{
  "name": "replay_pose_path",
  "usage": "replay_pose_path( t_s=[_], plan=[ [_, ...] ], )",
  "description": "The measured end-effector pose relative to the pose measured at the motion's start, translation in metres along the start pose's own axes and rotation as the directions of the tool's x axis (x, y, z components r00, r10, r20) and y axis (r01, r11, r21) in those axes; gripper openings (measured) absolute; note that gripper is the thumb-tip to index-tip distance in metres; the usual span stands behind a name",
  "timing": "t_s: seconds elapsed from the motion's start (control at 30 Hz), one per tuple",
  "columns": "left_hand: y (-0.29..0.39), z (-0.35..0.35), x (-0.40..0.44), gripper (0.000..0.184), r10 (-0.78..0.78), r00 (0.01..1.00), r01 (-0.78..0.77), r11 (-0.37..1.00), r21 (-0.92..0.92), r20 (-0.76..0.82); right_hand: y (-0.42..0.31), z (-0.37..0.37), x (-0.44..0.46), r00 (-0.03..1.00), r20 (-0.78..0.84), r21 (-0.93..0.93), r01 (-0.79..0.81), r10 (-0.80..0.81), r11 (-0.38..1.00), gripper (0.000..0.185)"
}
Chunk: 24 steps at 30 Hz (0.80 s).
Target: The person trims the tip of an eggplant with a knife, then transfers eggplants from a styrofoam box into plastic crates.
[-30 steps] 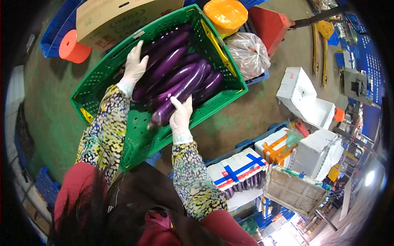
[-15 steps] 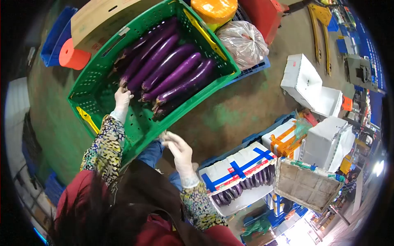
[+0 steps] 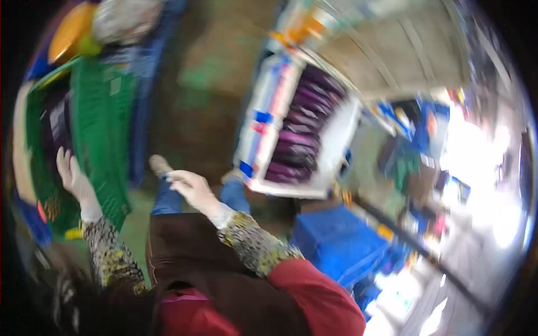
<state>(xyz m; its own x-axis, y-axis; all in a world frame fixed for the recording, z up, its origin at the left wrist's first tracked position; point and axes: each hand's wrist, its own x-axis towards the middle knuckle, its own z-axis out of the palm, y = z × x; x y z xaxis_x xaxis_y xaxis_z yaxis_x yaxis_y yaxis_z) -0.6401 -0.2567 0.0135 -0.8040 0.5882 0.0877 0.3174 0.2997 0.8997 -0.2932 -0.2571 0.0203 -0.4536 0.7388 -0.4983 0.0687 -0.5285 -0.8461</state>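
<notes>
My gloved left hand is over the green crate at the left, fingers apart and holding nothing, close to the dark purple eggplants inside. My gloved right hand hangs in front of my body above my legs, between the crate and a white foam box. Its fingers point left, and motion blur hides whether they are apart or together. Rows of purple eggplants lie in the foam box, which has blue and red tape on its side.
A blue box stands below the foam box, beside a long dark bar. A brownish, worn foam lid is at the top right. An orange bundle and a filled plastic bag are at the upper left.
The view has swung right, so the crate now sits at the left and the foam box near the middle. My left hand has let go of the eggplant; my right hand had released one earlier.
</notes>
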Motion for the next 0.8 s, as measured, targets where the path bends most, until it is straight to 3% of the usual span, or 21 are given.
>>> replay_pose_path(
  t_s=[0.03,0.1,0.13,0.17,0.2,0.27,0.3,0.33,0.37,0.4,0.43,0.47,0.5,0.53,0.6,0.63,0.67,0.73,0.77,0.8],
  plan=[
    [0.016,0.022,-0.029,0.042,-0.009,0.994,0.020,0.995,-0.095,0.109,0.034,-0.015,-0.009,0.992,-0.058,0.103,0.120,-0.114,0.987,0.024],
    [0.051,0.082,-0.096,0.042,0.091,0.963,-0.046,0.983,-0.179,0.255,0.038,-0.060,-0.036,0.988,-0.151,0.154,0.053,-0.030,0.987,0.024],
    [0.083,0.111,-0.136,0.042,0.033,0.936,0.005,0.994,-0.108,0.351,0.042,-0.085,-0.053,0.982,-0.190,0.298,0.069,-0.011,0.952,0.025],
    [0.107,0.139,-0.175,0.044,-0.010,0.903,0.103,0.975,-0.195,0.429,0.039,-0.113,-0.069,0.970,-0.244,0.174,0.046,-0.002,0.984,0.025],
    [0.100,0.162,-0.207,0.043,0.003,0.867,0.138,0.959,-0.247,0.499,0.051,-0.141,-0.086,0.959,-0.281,0.264,0.044,0.033,0.963,0.028],
    [0.114,0.220,-0.266,0.042,0.030,0.761,0.148,0.964,-0.219,0.648,0.076,-0.208,-0.108,0.921,-0.386,0.202,0.035,0.046,0.979,0.031],
    [0.121,0.242,-0.297,0.040,0.036,0.717,0.139,0.971,-0.194,0.696,0.077,-0.244,-0.129,0.906,-0.398,0.189,-0.074,0.145,0.979,0.028],
    [0.133,0.265,-0.325,0.036,0.068,0.645,0.098,0.981,-0.170,0.761,0.081,-0.272,-0.147,0.837,-0.543,0.150,0.014,0.070,0.989,0.024],
    [0.114,0.288,-0.348,0.034,0.170,0.549,0.000,0.979,-0.203,0.819,0.113,-0.299,-0.161,0.788,-0.596,0.316,0.056,0.152,0.947,0.022],
    [0.118,0.311,-0.370,0.035,0.291,0.417,-0.202,0.953,-0.224,0.861,0.108,-0.327,-0.183,0.737,-0.653,0.259,0.001,0.175,0.966,0.022],
    [0.080,0.335,-0.399,0.038,0.015,0.368,0.175,0.981,-0.085,0.930,0.130,-0.350,-0.201,0.698,-0.705,0.173,-0.004,0.126,0.985,0.023],
    [0.095,0.362,-0.420,0.042,0.010,0.275,0.135,0.990,-0.048,0.961,0.133,-0.367,-0.221,0.662,-0.726,0.195,-0.061,0.186,0.979,0.023],
    [0.081,0.389,-0.434,0.046,0.104,0.215,-0.151,0.986,-0.072,0.971,0.151,-0.377,-0.237,0.601,-0.763,0.194,-0.136,0.237,0.971,0.026],
    [0.073,0.411,-0.444,0.052,0.096,0.192,-0.351,0.936,-0.023,0.977,0.159,-0.383,-0.249,0.583,-0.747,0.321,-0.105,0.320,0.941,0.026],
    [0.044,0.447,-0.457,0.055,0.014,0.248,-0.482,0.869,0.111,0.969,0.170,-0.388,-0.263,0.556,-0.686,0.530,-0.059,0.469,0.846,0.028],
    [0.041,0.457,-0.461,0.055,0.000,0.265,-0.545,0.825,0.150,0.964,0.180,-0.390,-0.260,0.564,-0.670,0.545,-0.066,0.482,0.836,0.028],
    [0.038,0.455,-0.467,0.055,-0.016,0.269,-0.551,0.817,0.168,0.963,0.189,-0.392,-0.257,0.559,-0.739,0.374,-0.124,0.376,0.919,0.029],
    [0.039,0.447,-0.476,0.052,-0.134,0.342,-0.255,0.939,0.229,0.930,0.188,-0.410,-0.240,0.585,-0.790,0.062,-0.222,0.184,0.973,0.035],
    [0.043,0.436,-0.480,0.046,-0.110,0.349,-0.276,0.937,0.215,0.930,0.190,-0.428,-0.220,0.597,-0.802,-0.139,-0.157,-0.018,0.978,0.042],
    [0.038,0.424,-0.486,0.042,-0.135,0.355,-0.139,0.971,0.195,0.925,0.194,-0.450,-0.197,0.593,-0.774,-0.336,-0.089,-0.221,0.938,0.050]
  ],
)
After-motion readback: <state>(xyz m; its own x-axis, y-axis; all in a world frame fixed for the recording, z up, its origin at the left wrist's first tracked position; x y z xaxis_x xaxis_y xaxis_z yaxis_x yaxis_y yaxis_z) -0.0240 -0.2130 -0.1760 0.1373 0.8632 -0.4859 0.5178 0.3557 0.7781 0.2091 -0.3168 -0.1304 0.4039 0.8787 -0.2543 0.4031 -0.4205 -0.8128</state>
